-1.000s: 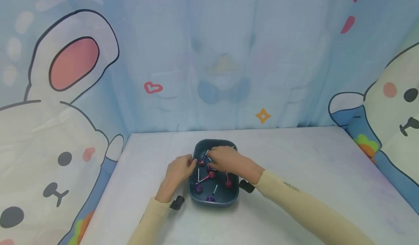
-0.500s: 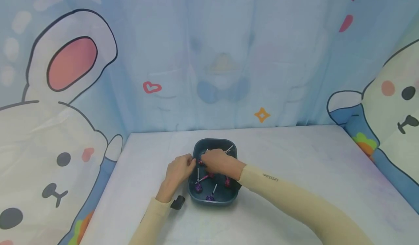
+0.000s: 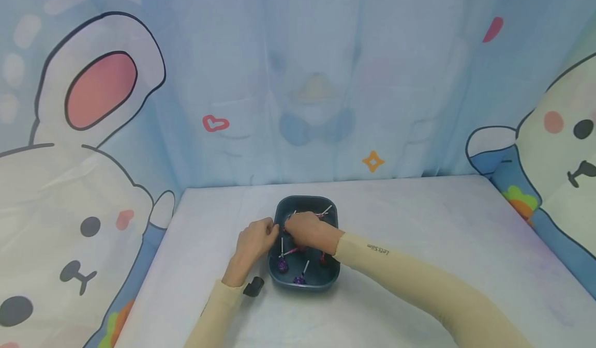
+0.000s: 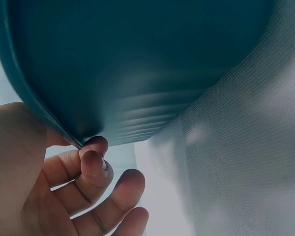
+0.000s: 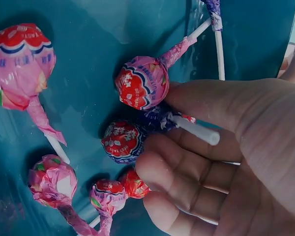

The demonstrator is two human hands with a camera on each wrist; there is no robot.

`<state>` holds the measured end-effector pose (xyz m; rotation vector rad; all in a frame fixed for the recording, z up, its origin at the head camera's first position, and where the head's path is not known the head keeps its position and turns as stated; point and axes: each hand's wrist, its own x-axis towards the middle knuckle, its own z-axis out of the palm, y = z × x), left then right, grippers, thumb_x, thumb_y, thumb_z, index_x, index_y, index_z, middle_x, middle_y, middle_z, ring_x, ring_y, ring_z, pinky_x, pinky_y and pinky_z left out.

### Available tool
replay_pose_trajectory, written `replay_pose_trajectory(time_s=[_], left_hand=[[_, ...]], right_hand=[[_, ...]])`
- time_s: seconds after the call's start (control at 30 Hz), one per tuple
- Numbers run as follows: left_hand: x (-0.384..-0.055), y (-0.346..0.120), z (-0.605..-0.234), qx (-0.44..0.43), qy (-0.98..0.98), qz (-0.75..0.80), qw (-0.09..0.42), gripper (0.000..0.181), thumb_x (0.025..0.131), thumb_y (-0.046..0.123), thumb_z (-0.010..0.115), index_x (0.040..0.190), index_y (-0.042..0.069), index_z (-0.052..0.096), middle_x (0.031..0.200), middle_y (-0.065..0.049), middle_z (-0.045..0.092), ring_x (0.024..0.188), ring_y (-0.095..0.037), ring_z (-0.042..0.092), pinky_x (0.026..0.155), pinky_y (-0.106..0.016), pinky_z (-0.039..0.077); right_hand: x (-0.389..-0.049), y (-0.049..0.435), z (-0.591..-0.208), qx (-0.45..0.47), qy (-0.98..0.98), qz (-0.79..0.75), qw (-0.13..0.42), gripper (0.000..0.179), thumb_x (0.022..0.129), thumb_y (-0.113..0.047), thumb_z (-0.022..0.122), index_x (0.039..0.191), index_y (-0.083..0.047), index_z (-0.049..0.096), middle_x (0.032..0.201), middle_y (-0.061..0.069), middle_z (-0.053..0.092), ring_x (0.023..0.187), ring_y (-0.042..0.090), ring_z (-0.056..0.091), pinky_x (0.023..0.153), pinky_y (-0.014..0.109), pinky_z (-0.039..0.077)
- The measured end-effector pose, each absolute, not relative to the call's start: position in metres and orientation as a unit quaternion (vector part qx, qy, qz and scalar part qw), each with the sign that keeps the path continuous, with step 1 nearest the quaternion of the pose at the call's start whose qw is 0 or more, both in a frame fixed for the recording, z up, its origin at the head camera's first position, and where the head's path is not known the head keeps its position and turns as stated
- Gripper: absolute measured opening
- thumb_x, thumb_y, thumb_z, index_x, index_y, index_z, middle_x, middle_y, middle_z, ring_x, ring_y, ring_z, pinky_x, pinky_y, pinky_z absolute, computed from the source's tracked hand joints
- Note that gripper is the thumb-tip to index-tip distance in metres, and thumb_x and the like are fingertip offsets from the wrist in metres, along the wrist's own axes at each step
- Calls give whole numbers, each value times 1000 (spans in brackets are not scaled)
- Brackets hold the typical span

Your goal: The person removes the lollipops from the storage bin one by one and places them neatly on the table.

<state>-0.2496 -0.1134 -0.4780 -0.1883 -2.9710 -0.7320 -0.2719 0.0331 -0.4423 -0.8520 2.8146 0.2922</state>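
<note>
Shifted toward the left wall of a blue tub (image 3: 321, 276) over the past second, the right hand (image 3: 313, 231) curls thumb and fingers around a purple lollipop (image 5: 122, 140) lying inside, though how firmly cannot be told. The left hand (image 3: 253, 242) pinches the tub's rim on the counter (image 3: 410, 218). Light and hard, the candy likely turns under its slick wrapper; its stiff stick (image 5: 199, 130) or twisted neck should offer the surest hold. Only the right wrist view shows the fingers at work, hidden from the head view; the left wrist view alone reveals ridges on the tub.
</note>
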Motion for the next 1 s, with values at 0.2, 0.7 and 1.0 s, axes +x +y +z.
replay_pose_trajectory(time_s=[0.2,0.7,1.0], left_hand=[[-251,-114,-480,-57,-969,-239,36,29,90,35,50,67,17,49,54,4,46,49,-11,43,45,-26,32],[-250,-115,-480,-61,-966,-247,38,28,90,34,51,68,16,50,55,4,46,49,-11,42,44,-26,32],[-249,-114,-478,-56,-967,-245,31,28,90,34,51,69,17,50,55,4,47,48,-11,43,44,-26,32]], right_hand=[[-273,32,-445,-288,948,102,92,28,76,-21,73,102,-13,66,87,4,67,68,16,57,70,37,54],[-274,33,-434,-321,941,83,68,13,82,-22,66,92,-13,67,75,1,62,61,13,53,62,32,52],[-270,42,-420,-330,941,64,48,22,81,-33,68,94,-14,65,80,1,62,64,13,54,63,31,50]])
